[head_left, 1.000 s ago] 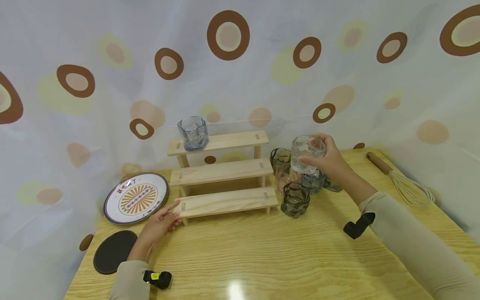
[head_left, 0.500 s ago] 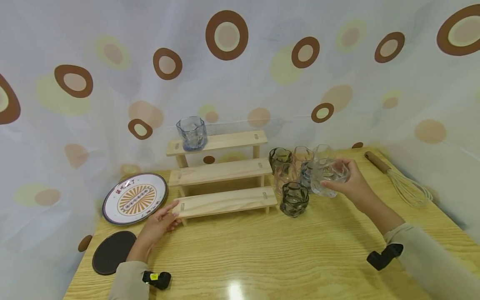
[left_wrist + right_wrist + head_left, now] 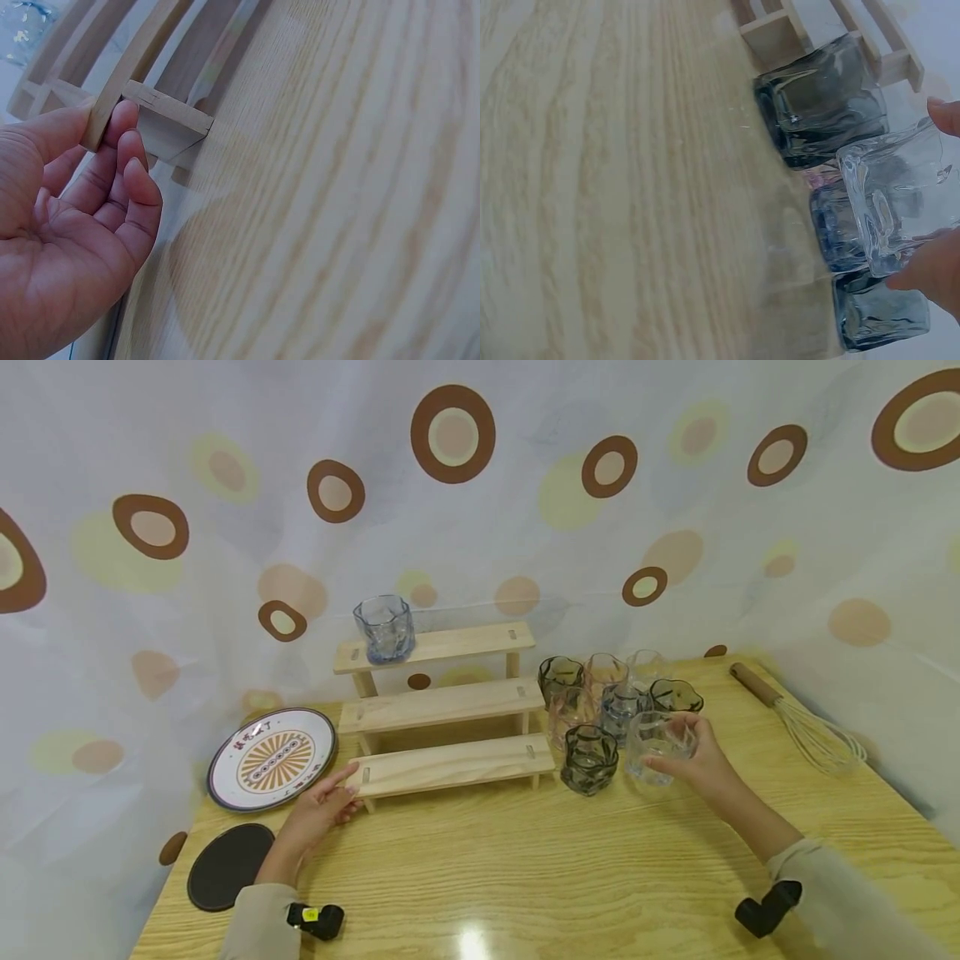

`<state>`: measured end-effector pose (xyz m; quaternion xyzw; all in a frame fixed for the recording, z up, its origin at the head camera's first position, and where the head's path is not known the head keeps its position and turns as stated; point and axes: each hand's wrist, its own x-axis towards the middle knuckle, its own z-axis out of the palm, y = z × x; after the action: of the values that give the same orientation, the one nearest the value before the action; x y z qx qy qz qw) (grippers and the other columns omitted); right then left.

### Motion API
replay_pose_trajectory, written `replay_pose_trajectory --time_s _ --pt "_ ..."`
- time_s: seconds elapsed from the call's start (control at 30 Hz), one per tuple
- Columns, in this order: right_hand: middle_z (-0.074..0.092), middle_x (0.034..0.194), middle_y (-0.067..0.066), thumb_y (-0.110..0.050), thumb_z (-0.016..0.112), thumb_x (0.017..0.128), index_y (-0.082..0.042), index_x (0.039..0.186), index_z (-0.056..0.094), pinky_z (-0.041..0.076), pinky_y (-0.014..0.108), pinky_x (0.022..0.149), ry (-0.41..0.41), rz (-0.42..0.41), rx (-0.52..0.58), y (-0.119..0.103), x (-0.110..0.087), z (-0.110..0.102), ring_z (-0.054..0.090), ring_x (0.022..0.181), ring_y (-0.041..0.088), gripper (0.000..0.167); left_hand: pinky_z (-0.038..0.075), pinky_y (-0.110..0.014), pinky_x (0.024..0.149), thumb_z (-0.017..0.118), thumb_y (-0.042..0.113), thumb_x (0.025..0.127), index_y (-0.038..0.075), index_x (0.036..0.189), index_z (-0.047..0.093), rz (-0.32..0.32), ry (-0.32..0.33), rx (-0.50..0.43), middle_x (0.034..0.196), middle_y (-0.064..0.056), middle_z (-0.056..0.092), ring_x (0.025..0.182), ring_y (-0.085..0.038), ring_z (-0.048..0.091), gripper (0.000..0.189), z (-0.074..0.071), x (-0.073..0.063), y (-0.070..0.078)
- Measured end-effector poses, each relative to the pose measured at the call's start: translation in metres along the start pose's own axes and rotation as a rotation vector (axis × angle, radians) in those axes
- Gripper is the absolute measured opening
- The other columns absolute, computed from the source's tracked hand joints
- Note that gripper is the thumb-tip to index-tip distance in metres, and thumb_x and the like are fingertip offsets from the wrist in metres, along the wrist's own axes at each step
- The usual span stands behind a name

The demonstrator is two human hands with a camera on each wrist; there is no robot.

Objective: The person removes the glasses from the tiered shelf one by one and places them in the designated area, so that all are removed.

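My left hand (image 3: 318, 814) pinches the left end of the lowest board of a three-step wooden shelf (image 3: 450, 766); the left wrist view shows the thumb on top and curled fingers (image 3: 139, 184) beneath. In my right hand (image 3: 697, 760) is a clear glass (image 3: 652, 747), gripped between thumb and fingers. The right wrist view shows the clear glass (image 3: 907, 195) raised off the table. Just left of it stands a dark grey glass (image 3: 590, 760). Behind are a blue glass (image 3: 624, 714), another dark glass (image 3: 677, 695) and several more. One bluish glass (image 3: 386, 631) sits on the top step's left end.
A patterned plate (image 3: 273, 758) leans at the back left, with a black round mat (image 3: 228, 867) in front of it. A whisk (image 3: 798, 718) lies on the right side of the wooden table (image 3: 487, 868). A dotted curtain (image 3: 480, 543) hangs behind.
My right hand has carried the clear glass rightward and down, away from the other glasses, then nearer to the front. The left hand keeps its hold on the shelf.
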<state>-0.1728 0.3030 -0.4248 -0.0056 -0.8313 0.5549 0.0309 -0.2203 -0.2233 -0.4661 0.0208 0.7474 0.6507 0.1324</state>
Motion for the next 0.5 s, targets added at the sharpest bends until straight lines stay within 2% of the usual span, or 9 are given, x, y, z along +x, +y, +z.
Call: replay_pose_trajectory --time_s 0.13,0.37,0.5 --pt "0.017 0.131 0.021 -0.022 0.069 0.088 0.001 0.137 0.010 0.027 0.053 0.093 0.000 0.000 -0.002 0.008 0.001 0.005 0.022 0.119 0.035 0.080 0.048 -0.021 0.068 0.053 0.014 0.098 0.008 0.147 0.035 -0.001 0.004 0.003 0.083 0.004 0.064 0.078 -0.004 0.060 0.053 0.000 0.000 -0.001" --pt "0.017 0.126 0.017 -0.020 0.066 0.090 0.001 0.138 0.006 0.028 0.048 0.090 -0.010 0.021 0.017 0.015 0.002 0.010 0.020 0.125 0.037 0.080 0.047 -0.021 0.068 0.054 0.016 0.097 0.008 0.147 0.035 0.004 0.009 0.004 0.083 0.005 0.065 0.079 -0.005 0.060 0.053 0.000 0.001 -0.001" --pt "0.016 0.130 0.019 -0.017 0.066 0.090 0.001 0.140 0.004 0.027 0.051 0.093 -0.007 0.030 0.034 0.017 0.004 0.011 0.017 0.127 0.038 0.082 0.047 -0.021 0.068 0.054 0.015 0.097 0.008 0.147 0.036 0.004 0.017 0.000 0.082 0.005 0.065 0.078 -0.005 0.060 0.053 0.000 0.001 -0.001"
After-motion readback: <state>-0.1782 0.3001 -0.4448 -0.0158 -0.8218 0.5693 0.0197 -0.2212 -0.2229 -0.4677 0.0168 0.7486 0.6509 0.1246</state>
